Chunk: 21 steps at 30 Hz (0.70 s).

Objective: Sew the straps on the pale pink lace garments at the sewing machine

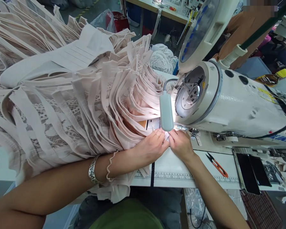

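Observation:
A white sewing machine [238, 98] lies across the right side, its lamp [166, 111] hanging over the needle area. Just below the lamp, my left hand [153, 144] pinches a small piece of pale fabric [166, 136]. My right hand [181, 144] grips the same piece from the other side, its fingers nearly touching those of my left hand. A big heap of pale pink lace garments [92, 117] is spread to the left, beside my left forearm. The needle itself is hidden behind the lamp.
Orange-handled snips [218, 165] and a dark phone [248, 171] lie on the table right of my right hand. A printed ruler [173, 176] runs along the front edge. White lace [163, 58] is piled behind the machine head. A person [250, 31] is at the upper right.

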{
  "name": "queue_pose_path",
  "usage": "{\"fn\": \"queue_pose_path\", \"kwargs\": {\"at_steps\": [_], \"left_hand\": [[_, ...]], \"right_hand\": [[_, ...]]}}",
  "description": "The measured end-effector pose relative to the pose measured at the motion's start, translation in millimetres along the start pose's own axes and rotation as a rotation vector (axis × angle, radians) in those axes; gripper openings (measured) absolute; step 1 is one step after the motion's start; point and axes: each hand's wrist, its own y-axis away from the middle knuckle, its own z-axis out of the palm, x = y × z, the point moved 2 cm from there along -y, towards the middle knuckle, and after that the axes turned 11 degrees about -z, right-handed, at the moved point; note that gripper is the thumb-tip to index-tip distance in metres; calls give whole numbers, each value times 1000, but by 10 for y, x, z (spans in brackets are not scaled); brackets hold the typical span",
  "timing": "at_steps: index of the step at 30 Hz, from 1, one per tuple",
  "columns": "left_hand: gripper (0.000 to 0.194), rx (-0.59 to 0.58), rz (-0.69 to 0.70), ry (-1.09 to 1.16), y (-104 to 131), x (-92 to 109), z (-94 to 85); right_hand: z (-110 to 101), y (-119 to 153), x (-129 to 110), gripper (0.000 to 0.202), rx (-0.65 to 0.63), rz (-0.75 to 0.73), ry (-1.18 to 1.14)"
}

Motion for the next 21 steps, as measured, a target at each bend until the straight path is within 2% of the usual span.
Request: {"fn": "queue_pose_path", "kwargs": {"at_steps": [5, 12, 21], "left_hand": [[21, -11, 11, -35, 8, 6, 20], [20, 11, -12, -84, 54, 5, 76], [23, -35, -46, -43, 67, 6, 116]], "right_hand": [[-23, -6, 43, 34, -50, -57, -85], [37, 9, 77, 34, -280, 34, -188], [45, 39, 93, 50, -295, 126, -254]]}}
